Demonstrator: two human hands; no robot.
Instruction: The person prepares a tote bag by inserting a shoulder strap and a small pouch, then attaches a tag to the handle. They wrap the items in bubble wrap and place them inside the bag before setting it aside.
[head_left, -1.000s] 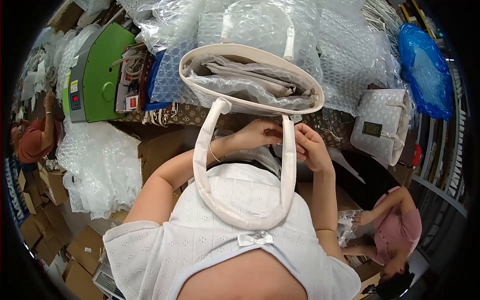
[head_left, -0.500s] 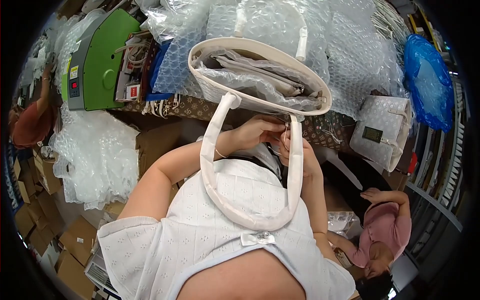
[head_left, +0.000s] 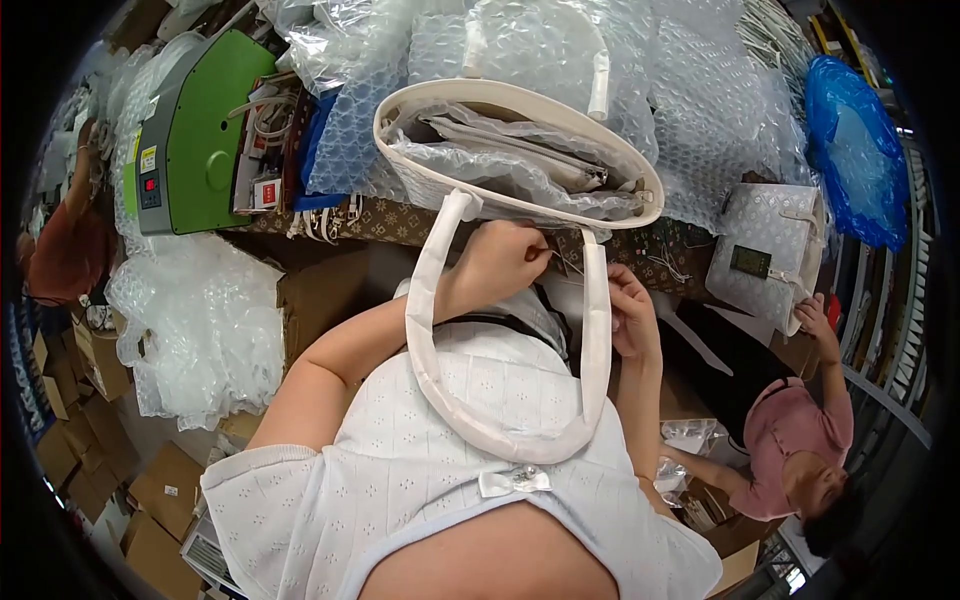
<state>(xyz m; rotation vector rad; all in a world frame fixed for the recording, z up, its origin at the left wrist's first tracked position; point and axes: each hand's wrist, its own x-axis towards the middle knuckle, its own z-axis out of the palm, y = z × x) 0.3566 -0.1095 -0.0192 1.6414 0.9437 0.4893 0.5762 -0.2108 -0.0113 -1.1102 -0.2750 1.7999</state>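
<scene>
A cream handbag (head_left: pixel 425 172) stands open at the table edge, with clear plastic and a pale pouch inside. Its near handle (head_left: pixel 424 345), wrapped in white, hangs down over my shirt. My left hand (head_left: pixel 503 262) is closed just below the bag's rim, to the left; a thin strand shows beside its fingertips, but what it grips is too small to name. Right of the handle, my right hand (head_left: pixel 632 310) has its fingers curled together, and whatever they pinch is hidden. The far handle (head_left: pixel 598 85) rests on bubble wrap.
Bubble wrap (head_left: pixel 700 130) covers the table's back. A green machine (head_left: pixel 215 135) stands left, a blue plastic bundle (head_left: pixel 855 150) right. A co-worker in pink (head_left: pixel 790 440) touches a grey patterned bag (head_left: pixel 765 230). Another person (head_left: pixel 70 255) is far left. Cardboard boxes (head_left: pixel 165 490) lie lower left.
My hands have moved apart from each other, the left one up and leftward, the right one rightward. The co-worker's hand has risen to the grey bag.
</scene>
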